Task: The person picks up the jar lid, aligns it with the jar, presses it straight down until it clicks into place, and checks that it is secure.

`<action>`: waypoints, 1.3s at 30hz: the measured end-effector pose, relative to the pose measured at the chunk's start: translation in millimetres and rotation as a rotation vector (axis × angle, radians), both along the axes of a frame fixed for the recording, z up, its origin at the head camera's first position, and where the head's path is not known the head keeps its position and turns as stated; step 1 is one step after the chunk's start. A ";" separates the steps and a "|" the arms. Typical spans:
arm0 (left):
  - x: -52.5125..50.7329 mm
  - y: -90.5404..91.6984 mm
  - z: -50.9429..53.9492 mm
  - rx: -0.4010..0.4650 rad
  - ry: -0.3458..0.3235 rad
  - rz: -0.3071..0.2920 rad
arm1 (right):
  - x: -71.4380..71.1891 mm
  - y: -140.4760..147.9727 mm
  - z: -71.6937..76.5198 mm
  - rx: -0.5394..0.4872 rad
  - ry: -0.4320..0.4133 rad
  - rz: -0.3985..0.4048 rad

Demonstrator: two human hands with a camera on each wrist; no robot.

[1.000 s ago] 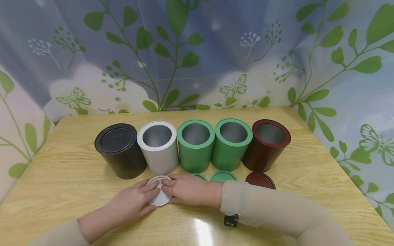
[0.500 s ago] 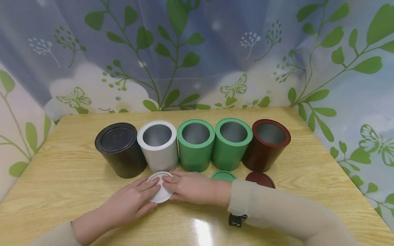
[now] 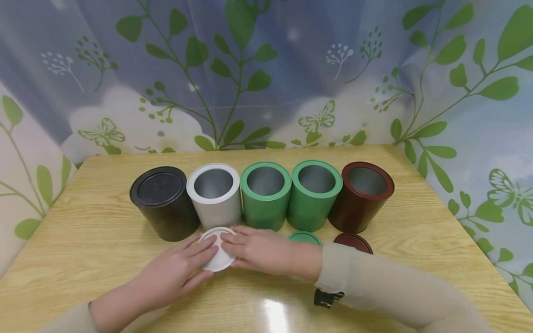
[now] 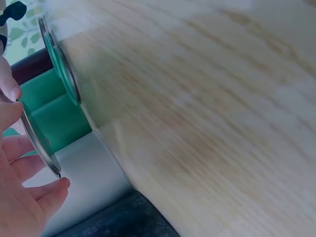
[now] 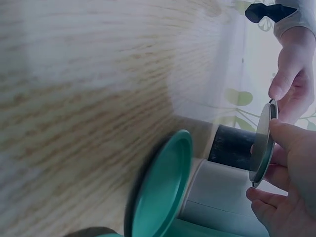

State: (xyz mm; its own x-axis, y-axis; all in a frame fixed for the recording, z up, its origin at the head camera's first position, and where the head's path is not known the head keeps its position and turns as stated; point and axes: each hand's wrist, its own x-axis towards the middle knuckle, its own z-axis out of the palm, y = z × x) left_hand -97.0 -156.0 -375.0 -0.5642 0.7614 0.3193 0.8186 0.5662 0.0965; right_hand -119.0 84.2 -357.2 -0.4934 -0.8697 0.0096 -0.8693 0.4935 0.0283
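A round white lid (image 3: 220, 260) is held between both hands in front of the white can (image 3: 220, 215). My left hand (image 3: 172, 275) grips its left edge, fingers over the top and thumb at the near rim. On the opposite edge my right hand (image 3: 268, 252) grips it the same way. Both wrist views show the lid raised off the table. The white can has an open hole in its top. Under the right forearm, one green lid is hidden in the head view; the right wrist view shows a green lid (image 5: 165, 187) close up.
A black can (image 3: 168, 217) with a closed top stands left of the white one. To the right stand two green cans (image 3: 266, 215) and a dark red can (image 3: 354, 215), all open-topped. Before them lie a green lid (image 3: 305, 237) and a dark red lid (image 3: 353, 241).
The white lid has moved a little away from me, closer to the white can, with both hands on it. The right forearm now covers the left green lid. The cans have stayed put.
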 end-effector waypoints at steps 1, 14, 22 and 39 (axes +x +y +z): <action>0.3 0.1 1.5 0.004 0.004 0.001 | 0.2 0.3 0.7 -0.005 0.002 0.002; 2.2 0.3 15.5 0.016 0.046 0.002 | 0.9 2.8 12.7 -0.064 0.056 0.022; 3.9 -0.3 22.5 0.030 0.067 -0.008 | 1.5 3.8 16.4 -0.088 0.074 0.037; 4.3 2.6 33.2 0.051 0.085 -0.012 | 4.0 8.4 29.0 -0.126 0.123 0.041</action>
